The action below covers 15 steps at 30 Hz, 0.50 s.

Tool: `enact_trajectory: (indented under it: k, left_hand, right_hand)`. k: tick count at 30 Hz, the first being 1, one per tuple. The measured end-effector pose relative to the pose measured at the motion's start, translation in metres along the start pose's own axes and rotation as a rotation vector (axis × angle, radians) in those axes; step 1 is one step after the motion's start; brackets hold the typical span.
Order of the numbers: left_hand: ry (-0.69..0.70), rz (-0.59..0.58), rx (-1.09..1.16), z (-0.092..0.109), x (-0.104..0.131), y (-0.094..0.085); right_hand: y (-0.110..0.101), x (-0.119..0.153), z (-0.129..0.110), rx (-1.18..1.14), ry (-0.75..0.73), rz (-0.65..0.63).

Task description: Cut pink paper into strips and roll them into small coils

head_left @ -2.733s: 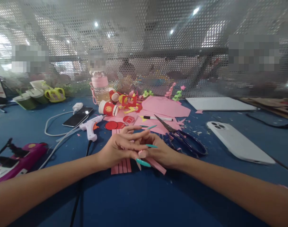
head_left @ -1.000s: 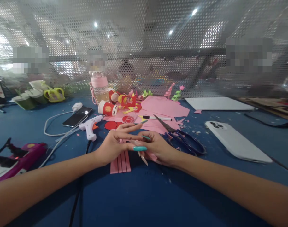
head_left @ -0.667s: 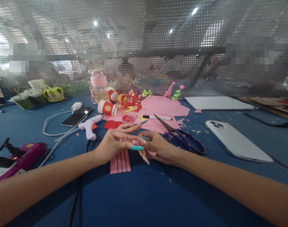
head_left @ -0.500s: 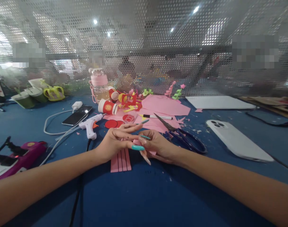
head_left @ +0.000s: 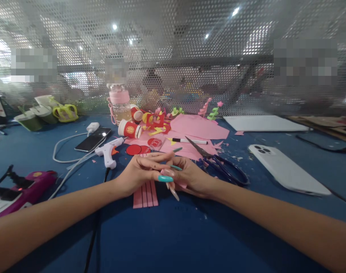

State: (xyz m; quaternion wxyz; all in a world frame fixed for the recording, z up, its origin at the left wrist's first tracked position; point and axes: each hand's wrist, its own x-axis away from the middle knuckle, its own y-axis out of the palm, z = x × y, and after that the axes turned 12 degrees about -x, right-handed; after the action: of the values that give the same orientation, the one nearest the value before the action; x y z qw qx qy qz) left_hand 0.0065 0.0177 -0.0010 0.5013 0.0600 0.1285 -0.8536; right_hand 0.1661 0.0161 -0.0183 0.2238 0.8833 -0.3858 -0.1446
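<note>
Near the middle of the blue table, my left hand and my right hand meet, fingertips together. Between them is a small pink paper piece, partly hidden by the fingers. Both hands pinch at it. Under my left hand lies a pink sheet with dark lines. Blue-handled scissors lie partly open just beyond my right hand. Red circles rest beyond my left hand, next to a white glue gun. A marker lies on pink paper.
A white phone lies at the right, a black phone with a cable at the left. At far left sits a purple power strip. Behind stand a bottle, a tipped red cup and green cups.
Both hands stay together at nearly the same spot. The fingers have shifted slightly around the pink piece, and my right hand's long nails have moved a little left.
</note>
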Motion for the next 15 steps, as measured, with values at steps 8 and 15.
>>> enact_trajectory:
  k: [8, 15]
  left_hand:
    - [0.087, -0.093, -0.172, -0.0005, 0.0018, -0.0003]
    - [0.362, -0.125, -0.571, 0.0018, 0.0052, -0.0032]
  right_hand:
    - [0.0030, 0.0046, -0.0039, 0.076, 0.003, -0.040]
    - [0.0040, 0.0058, -0.0028, 0.098, 0.026, -0.039]
